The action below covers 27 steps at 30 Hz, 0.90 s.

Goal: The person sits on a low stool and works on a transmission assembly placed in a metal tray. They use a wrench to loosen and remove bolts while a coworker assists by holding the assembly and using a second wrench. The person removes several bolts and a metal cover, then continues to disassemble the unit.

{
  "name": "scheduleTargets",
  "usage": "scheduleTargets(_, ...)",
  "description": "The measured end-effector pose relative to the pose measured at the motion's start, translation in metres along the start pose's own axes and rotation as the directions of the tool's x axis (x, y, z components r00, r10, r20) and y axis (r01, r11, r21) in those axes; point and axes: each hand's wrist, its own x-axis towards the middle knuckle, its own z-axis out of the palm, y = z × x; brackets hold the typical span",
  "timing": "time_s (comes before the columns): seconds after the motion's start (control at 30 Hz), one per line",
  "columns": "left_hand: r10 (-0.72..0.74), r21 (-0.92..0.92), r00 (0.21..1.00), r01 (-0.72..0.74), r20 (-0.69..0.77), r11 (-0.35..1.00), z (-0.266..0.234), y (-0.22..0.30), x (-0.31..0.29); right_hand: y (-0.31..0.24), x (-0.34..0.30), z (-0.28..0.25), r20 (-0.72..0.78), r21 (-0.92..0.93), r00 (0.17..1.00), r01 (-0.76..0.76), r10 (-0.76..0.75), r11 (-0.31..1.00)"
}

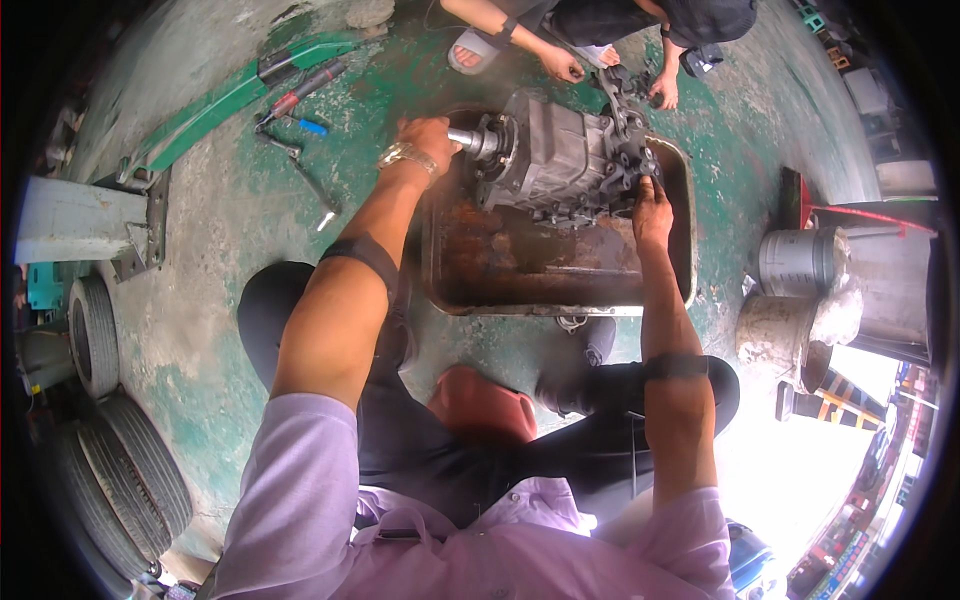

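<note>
A grey metal gearbox (552, 150) lies on its side over a rusty, oil-stained drip tray (560, 309) on the floor. From its left end juts a bright shaft (466, 139), and my left hand (424, 143) is closed round the tip of it. At the opposite end, dark levers and fittings (628, 150) crowd the housing. My right hand (653, 214) grips this end low down, though its fingertips are partly hidden. Beyond the gearbox crouches another person, whose one hand (563, 66) is near the upper fittings and other hand (664, 90) close beside them.
On the left floor lie a red-handled tool (300, 92), a small blue piece (313, 127) and a long wrench (312, 188), beside a green beam (220, 105). Tyres (130, 475) stand farther left. Metal cylinders (798, 262) stand at right. A red stool (487, 402) is between my legs.
</note>
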Motion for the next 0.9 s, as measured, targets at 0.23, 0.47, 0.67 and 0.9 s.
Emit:
scheduleTargets(0.23,0.009,0.061,1.000,-0.008,-0.017,0.998,0.008,-0.005,0.006,0.006,0.005,0.000,0.013,-0.201,0.977,0.211,-0.213,0.957)
scheduleTargets(0.47,0.151,0.293,0.988,-0.137,-0.026,0.946,0.023,-0.022,0.023,0.013,0.010,0.004,-0.020,-0.177,0.998,0.061,-0.066,0.982)
scheduleTargets(0.67,0.166,0.341,0.986,-0.163,0.019,0.926,0.020,-0.033,0.035,0.012,0.008,0.002,0.002,-0.167,1.000,0.010,-0.009,0.986)
scheduleTargets(0.9,0.115,0.347,0.993,-0.121,0.036,0.930,0.017,-0.029,0.037,0.007,0.002,-0.010,0.070,-0.162,0.996,0.056,-0.045,0.985)
